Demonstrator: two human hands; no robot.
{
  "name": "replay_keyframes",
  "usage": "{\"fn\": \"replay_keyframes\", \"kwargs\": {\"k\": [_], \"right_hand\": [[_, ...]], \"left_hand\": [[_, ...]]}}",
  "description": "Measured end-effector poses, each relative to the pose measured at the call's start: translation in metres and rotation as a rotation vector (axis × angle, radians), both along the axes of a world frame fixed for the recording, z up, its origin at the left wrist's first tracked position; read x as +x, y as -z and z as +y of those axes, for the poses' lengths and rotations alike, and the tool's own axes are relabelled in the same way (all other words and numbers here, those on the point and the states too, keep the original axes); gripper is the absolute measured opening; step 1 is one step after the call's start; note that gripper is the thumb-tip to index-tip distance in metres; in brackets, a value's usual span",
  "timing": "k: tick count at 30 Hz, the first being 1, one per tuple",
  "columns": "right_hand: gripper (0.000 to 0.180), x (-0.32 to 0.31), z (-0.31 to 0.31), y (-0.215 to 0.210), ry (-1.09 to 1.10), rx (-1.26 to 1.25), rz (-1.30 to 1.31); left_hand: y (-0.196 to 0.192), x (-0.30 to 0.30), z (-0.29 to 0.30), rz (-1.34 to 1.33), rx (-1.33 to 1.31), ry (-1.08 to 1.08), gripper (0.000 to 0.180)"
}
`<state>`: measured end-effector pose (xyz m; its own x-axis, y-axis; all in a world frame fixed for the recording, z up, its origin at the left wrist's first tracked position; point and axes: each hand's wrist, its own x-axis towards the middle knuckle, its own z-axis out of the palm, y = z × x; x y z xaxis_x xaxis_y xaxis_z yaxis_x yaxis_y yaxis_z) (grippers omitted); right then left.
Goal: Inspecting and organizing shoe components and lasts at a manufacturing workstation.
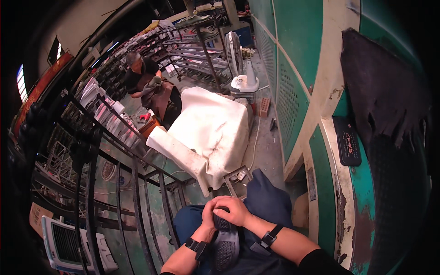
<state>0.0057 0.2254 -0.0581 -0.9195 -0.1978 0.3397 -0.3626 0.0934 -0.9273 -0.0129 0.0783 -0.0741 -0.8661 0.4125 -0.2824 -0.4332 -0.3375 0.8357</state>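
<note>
A dark shoe (226,251) lies across my lap, its black treaded sole turned up and its heel end toward me. My left hand (209,214) wraps round the far end from the left. Over that same end bends my right hand (234,211), its fingers meeting the left hand's. What the fingertips press on inside is hidden. Both wrists carry black straps with small dark boxes. My knees, in dark blue cloth, lie under the shoe.
A white cloth (208,123) drapes a bulky thing ahead. Black metal racks (137,201) stand left, with a white slatted appliance (73,243) behind. Right is a green machine (293,91) bearing a dark phone-like slab (347,142). Farther off are a fan (233,52) and a seated person (146,82) holding a shoe.
</note>
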Motion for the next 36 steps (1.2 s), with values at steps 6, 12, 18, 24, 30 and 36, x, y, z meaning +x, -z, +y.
{"fn": "replay_keyframes", "kwargs": {"k": [6, 12, 18, 24, 30, 36], "right_hand": [[0.025, 0.000, 0.000, -0.005, 0.042, 0.006, -0.106], [0.044, -0.037, 0.024, 0.036, -0.015, -0.515, -0.509], [0.061, -0.065, 0.020, 0.057, 0.137, -0.852, -0.992], [0.058, -0.056, 0.005, 0.043, 0.305, -0.862, -0.878], [0.051, -0.040, -0.002, -0.007, 0.209, -0.986, -0.758], [0.049, -0.019, 0.005, 0.013, 0.380, -0.262, -0.164]], "left_hand": [[-0.010, 0.004, 0.000, -0.133, -0.120, -0.075, 0.052], [-0.024, 0.012, -0.024, 0.153, 0.129, 0.212, 0.079], [-0.009, 0.025, -0.021, 0.245, 0.395, 0.064, 0.086], [-0.007, 0.035, -0.024, 0.315, 0.342, -0.059, 0.083], [-0.053, 0.049, -0.032, 0.689, 0.160, -0.078, 0.072], [-0.052, 0.111, -0.051, -0.193, 0.076, -0.237, 0.068]]}}
